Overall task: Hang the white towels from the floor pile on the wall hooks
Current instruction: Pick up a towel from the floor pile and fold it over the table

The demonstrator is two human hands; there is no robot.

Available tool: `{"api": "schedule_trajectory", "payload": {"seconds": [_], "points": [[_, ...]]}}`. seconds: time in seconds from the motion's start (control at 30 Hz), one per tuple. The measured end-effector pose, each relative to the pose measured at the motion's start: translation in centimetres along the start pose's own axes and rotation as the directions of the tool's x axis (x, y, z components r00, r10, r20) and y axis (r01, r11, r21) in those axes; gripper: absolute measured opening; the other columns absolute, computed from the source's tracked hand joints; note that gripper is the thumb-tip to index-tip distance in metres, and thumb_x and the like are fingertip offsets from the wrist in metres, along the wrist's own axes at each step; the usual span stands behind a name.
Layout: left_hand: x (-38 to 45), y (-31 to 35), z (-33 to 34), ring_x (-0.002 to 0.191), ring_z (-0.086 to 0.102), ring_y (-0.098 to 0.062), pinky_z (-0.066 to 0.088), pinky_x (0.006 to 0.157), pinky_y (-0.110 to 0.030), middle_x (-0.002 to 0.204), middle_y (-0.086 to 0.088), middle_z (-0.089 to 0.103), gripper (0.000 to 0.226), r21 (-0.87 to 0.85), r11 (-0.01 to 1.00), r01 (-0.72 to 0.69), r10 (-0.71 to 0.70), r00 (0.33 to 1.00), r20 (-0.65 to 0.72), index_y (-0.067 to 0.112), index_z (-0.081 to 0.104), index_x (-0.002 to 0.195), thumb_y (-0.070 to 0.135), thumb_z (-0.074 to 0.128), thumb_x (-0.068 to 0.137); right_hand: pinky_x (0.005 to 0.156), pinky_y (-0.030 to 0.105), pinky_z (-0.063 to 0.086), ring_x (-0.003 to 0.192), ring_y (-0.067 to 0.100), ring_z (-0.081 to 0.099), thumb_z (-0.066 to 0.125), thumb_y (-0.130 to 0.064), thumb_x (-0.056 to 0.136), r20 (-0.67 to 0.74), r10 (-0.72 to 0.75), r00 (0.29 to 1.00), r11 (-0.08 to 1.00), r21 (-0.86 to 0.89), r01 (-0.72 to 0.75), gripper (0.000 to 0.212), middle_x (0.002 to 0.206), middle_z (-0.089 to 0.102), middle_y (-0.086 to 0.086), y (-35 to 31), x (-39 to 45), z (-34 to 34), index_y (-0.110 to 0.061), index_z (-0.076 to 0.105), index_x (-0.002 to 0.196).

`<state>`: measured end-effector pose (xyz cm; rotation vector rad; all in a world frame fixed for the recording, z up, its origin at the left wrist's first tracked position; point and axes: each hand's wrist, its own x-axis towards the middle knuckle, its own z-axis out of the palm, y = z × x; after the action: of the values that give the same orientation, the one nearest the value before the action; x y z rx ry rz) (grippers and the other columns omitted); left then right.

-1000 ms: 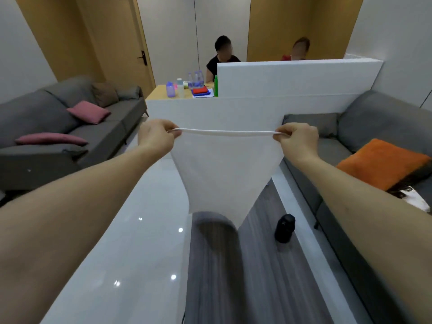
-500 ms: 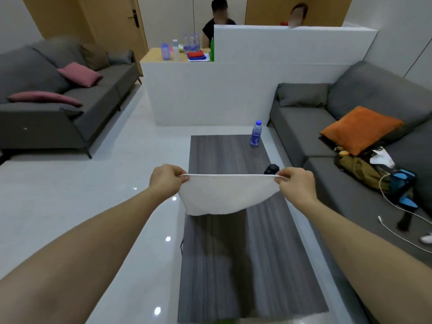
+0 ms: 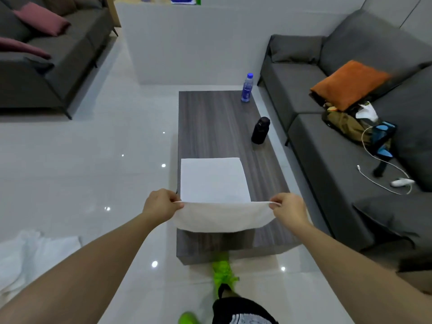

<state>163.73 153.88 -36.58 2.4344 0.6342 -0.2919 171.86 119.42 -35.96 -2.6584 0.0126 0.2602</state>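
Counts — two bottles, two sofas, three cushions.

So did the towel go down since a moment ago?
Yes. The towel has come down: its far part now lies flat on the table, while the left hand and right hand pinch its near edge.

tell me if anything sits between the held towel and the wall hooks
Cannot say: no wall hooks show in this view. Both the left hand and right hand pinch the white towel over the coffee table, its far part lying flat there.
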Motion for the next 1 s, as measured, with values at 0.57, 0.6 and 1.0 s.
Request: {"api": "schedule_trajectory", "payload": {"seconds": [0.57,0.6,1.0], "points": [[22.1,4.9,-2.4,0.097,0.065,-0.017,0.043,0.078,-0.022,0.092,0.007,0.073,0.013,-0.104,0.983,0.149,-0.161,0.98,-0.121,0.027,0.077,0.093,0.031,0.066,0.088,0.07,0.026,0.044,0.084,0.023,0.06,0.06,-0.019,0.09,0.097,-0.011,0.995,0.997,0.073,0.004,0.017,0.099,0.072,0.005,-7.4,27.2,3.2,-0.021,0.073,0.1],[23.4,5.1,-2.3,0.103,0.064,-0.019,0.043,0.085,-0.022,0.103,0.003,0.073,0.019,-0.13,0.979,0.158,-0.178,0.971,-0.158,0.024,0.075,0.104,0.029,0.064,0.09,0.075,0.027,0.046,0.091,0.025,0.062,0.06,-0.019,0.091,0.08,0.003,0.997,0.994,0.112,-0.012,0.022,0.107,0.071,0.006,-7.8,28.5,3.6,-0.019,0.071,0.11],[21.9,-3.6,12.3,0.12,0.055,-0.03,0.042,0.101,-0.035,0.13,-0.014,0.061,0.052,-0.062,0.826,0.561,-0.54,0.817,0.201,0.012,0.055,0.134,0.031,0.068,0.087,0.097,0.03,0.047,0.112,0.028,0.062,0.071,-0.022,0.086,0.478,0.426,0.768,0.872,0.008,-0.489,0.038,0.121,0.068,0.01,2.5,25.3,17.1,-0.009,0.067,0.121]]}}
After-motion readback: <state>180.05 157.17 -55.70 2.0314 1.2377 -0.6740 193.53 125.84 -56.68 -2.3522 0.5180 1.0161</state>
